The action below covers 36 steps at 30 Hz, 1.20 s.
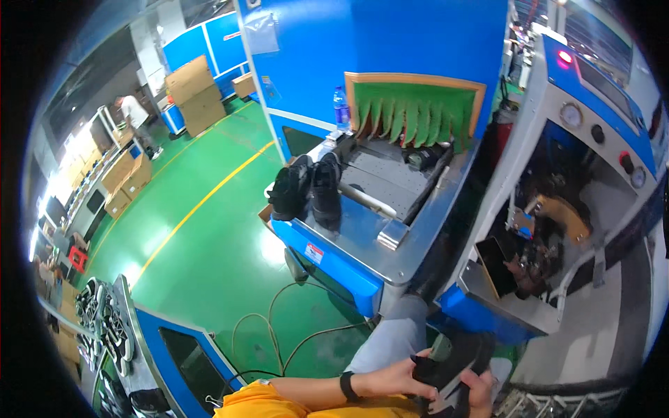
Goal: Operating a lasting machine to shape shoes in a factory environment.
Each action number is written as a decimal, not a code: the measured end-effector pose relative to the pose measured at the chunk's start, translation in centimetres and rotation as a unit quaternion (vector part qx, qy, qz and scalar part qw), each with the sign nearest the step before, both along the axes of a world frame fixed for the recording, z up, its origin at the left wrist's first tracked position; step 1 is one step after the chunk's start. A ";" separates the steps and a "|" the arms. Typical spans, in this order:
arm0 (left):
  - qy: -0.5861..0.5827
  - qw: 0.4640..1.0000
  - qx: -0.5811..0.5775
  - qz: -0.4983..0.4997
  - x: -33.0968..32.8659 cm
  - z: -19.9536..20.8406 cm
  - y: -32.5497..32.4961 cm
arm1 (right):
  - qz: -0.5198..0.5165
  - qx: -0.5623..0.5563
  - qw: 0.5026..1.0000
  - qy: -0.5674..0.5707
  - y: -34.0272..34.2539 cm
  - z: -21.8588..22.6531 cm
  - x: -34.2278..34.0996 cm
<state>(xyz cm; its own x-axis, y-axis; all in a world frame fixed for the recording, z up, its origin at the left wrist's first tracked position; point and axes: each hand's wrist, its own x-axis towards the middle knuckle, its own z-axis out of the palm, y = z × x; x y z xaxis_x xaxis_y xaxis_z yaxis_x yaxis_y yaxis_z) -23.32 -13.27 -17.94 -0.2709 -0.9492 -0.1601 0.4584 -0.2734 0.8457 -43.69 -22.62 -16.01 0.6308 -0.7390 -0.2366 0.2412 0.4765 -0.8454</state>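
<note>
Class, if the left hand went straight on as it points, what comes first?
The dark shoe the left hand grips; beyond it, probably the right hand, though depth is unclear.

- The dark shoe (456,352) is partly covered by the fingers and too blurred to show its details.
- Some fingertips of the left hand (398,380) are hidden against the shoe.
- Below the fingers, the right hand (481,389) runs toward the lower edge, its forearm out of sight.
- Just right of the fingers, a wire rack (557,405) is cut off by the lower edge.
- Well above the fingers, green strips (418,125) hide the opening behind them.
- Far up and left of the fingers, a distant person (136,115) is too small to make out clearly.
</note>
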 end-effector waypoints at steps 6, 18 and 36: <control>0.019 0.993 0.112 -0.040 -0.8 -3.8 -0.1 | -0.062 0.180 0.971 0.142 2.8 -9.0 -5.5; -0.053 0.961 -0.115 -0.244 -0.7 4.7 -6.5 | -0.243 -0.053 0.967 -0.053 -6.6 2.7 -7.6; 0.226 0.965 0.136 0.008 -1.6 2.3 -23.2 | -0.022 -0.415 0.649 0.638 -26.3 22.4 2.6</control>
<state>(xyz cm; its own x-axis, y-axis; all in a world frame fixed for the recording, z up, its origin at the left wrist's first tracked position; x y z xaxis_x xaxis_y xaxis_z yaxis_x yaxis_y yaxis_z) -24.94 -36.51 -15.63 -0.3563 -0.8939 -0.2722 0.7697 -0.4459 0.4569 -41.12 -48.90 6.34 0.2861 -0.9567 -0.0545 -0.9087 -0.2528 -0.3322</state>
